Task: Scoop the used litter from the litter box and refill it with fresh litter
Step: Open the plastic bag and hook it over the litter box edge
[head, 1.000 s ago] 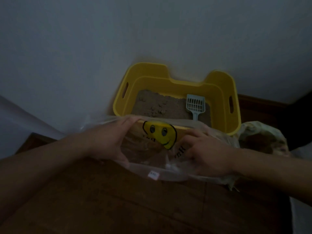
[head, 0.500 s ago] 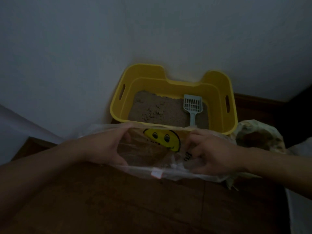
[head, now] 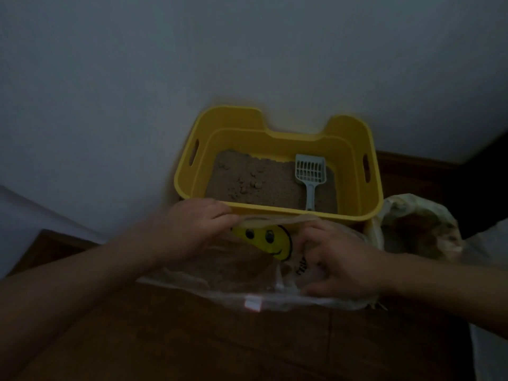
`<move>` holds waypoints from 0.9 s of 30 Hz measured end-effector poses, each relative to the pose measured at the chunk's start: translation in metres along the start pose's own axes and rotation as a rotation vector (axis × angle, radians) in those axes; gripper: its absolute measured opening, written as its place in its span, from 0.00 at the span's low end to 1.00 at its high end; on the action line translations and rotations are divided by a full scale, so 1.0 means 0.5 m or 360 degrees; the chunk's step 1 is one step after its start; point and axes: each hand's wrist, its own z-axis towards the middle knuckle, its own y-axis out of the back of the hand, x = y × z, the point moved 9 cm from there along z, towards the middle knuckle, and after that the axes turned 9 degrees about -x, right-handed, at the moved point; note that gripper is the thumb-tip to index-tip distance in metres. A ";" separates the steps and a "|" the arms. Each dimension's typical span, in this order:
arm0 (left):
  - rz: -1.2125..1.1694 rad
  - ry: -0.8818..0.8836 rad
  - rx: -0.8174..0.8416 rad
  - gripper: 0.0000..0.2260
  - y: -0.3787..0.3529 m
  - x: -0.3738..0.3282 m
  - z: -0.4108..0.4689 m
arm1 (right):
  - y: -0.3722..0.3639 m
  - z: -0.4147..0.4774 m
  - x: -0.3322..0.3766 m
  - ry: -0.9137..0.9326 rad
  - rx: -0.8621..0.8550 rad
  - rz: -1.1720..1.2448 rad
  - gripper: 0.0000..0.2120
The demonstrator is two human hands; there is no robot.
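- A yellow litter box [head: 277, 121] is seen at centre frame, against the pale wall, with brownish litter [head: 264, 182] covering its floor and a few clumps [head: 246, 185] gathered left of centre.
- Its long axis runs left to right across the frame; slot handles sit on the two short ends, and the notched wall faces the top of the frame.
- A pale blue scoop [head: 310, 176] lies on the litter at the right side, slotted head toward the upper frame, handle pointing down toward the near rim, its long axis nearly vertical in the picture.
- Just below the near rim, a clear plastic bag [head: 247, 273] with a yellow smiley print is spread on the dark wooden floor [head: 192, 339].
- The bag's upper edge is pinched by the left hand [head: 192, 229], fingers curled closed on the film.
- The right hand [head: 341, 266] is half-closed on the bag's right side; whether film is truly gripped cannot be told.
- The step in hand is judged to be opening the bag; the two layers should be parted widely and the mouth kept close beside the box, so scooped clumps are not spilled.
- A second, crumpled bag [head: 420, 229] rests at the right of the box.
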 end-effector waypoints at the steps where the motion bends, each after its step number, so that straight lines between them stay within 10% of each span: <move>1: -0.0026 0.0043 0.0014 0.22 -0.005 0.007 -0.007 | -0.002 -0.003 -0.005 -0.0017 -0.0024 0.0011 0.19; 13: -0.0090 0.0473 -0.0214 0.03 -0.011 0.090 0.056 | -0.010 0.004 -0.030 -0.0114 -0.0105 0.0062 0.21; 27: -0.0746 0.0856 -0.0226 0.09 -0.107 0.152 0.059 | -0.015 0.008 -0.075 -0.0200 -0.0125 -0.0006 0.17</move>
